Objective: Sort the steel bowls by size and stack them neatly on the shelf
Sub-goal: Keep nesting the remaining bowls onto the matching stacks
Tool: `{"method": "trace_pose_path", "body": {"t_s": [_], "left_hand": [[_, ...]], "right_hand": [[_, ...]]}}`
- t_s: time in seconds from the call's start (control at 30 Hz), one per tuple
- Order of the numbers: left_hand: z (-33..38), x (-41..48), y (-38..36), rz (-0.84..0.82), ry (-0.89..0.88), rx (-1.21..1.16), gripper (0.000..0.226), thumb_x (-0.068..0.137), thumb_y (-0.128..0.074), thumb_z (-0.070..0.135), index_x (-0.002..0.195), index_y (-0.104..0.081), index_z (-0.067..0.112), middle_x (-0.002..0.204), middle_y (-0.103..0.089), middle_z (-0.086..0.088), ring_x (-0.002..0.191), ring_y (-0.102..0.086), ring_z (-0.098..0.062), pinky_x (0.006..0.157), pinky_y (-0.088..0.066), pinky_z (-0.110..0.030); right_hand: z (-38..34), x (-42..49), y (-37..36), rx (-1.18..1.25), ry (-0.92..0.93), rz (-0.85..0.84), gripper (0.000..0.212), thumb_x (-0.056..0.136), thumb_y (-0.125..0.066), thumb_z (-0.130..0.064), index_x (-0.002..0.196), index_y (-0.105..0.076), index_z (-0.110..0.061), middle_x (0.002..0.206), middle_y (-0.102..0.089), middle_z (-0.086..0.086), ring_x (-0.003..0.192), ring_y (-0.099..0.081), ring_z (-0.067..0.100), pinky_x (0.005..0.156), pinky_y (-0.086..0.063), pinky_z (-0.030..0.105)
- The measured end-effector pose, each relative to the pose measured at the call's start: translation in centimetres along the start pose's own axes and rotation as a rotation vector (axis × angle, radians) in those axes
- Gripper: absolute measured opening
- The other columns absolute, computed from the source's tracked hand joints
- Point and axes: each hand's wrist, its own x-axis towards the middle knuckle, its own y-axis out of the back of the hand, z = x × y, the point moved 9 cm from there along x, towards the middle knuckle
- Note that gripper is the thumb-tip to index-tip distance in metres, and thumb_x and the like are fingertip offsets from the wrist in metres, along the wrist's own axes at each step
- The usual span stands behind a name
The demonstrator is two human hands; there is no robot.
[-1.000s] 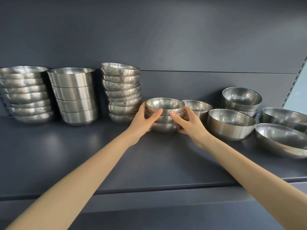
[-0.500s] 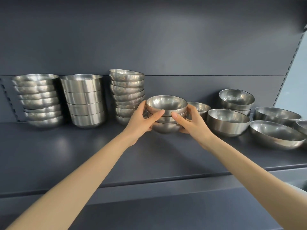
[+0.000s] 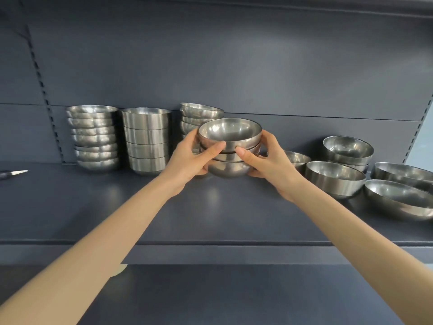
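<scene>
A short stack of three small steel bowls (image 3: 230,134) is held just above the dark shelf (image 3: 210,214). My left hand (image 3: 187,158) grips its left side and my right hand (image 3: 269,160) grips its right side, thumbs pressed on the front. Behind it stands a leaning stack of small bowls (image 3: 199,113), partly hidden. Further left are a stack of straight-sided bowls (image 3: 146,139) and a stack of round bowls (image 3: 93,137).
Loose bowls lie at the right: a small one (image 3: 297,159), a medium one (image 3: 335,178), a nested pair (image 3: 348,150) and two wide shallow ones (image 3: 398,198). A small metal tool (image 3: 14,172) lies at the far left. The shelf's front edge (image 3: 210,242) runs below my arms.
Both hands have lifted the three-bowl stack off the shelf and carried it up and slightly left, in front of the leaning stack.
</scene>
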Motion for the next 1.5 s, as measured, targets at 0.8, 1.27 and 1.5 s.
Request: {"method": "trace_pose_path", "body": {"t_s": [0.8, 1.27, 1.5], "left_hand": [[4.8, -2.6, 13.8, 0.181, 0.008, 0.153, 0.051, 0.072, -0.070, 0.045, 0.110, -0.061, 0.014, 0.102, -0.066, 0.006, 0.082, -0.067, -0.002, 0.074, -0.061, -0.035], [6.5, 5.4, 32.2, 0.107, -0.069, 0.257, 0.053, 0.083, -0.069, 0.036, 0.127, -0.052, 0.010, 0.104, -0.070, 0.008, 0.087, -0.068, -0.004, 0.087, -0.057, -0.042], [2.9, 10.3, 36.4, 0.059, -0.034, 0.197, 0.084, 0.085, -0.070, 0.029, 0.153, -0.021, 0.020, 0.124, -0.059, 0.008, 0.102, -0.063, -0.005, 0.094, -0.052, -0.043]], "right_hand": [[-5.2, 3.8, -11.9, 0.051, 0.016, -0.079, 0.056, 0.076, -0.072, -0.050, 0.117, -0.047, -0.021, 0.105, -0.056, -0.007, 0.083, -0.064, 0.008, 0.084, -0.058, 0.042], [-9.3, 15.2, -27.9, 0.104, 0.115, -0.023, 0.061, 0.081, -0.070, -0.045, 0.125, -0.042, -0.015, 0.107, -0.053, -0.003, 0.089, -0.062, 0.013, 0.090, -0.055, 0.046], [-6.5, 20.6, -31.6, 0.045, 0.105, 0.037, 0.083, 0.060, -0.076, -0.066, 0.118, -0.045, -0.016, 0.103, -0.054, 0.001, 0.099, -0.061, 0.023, 0.089, -0.049, 0.038]]}}
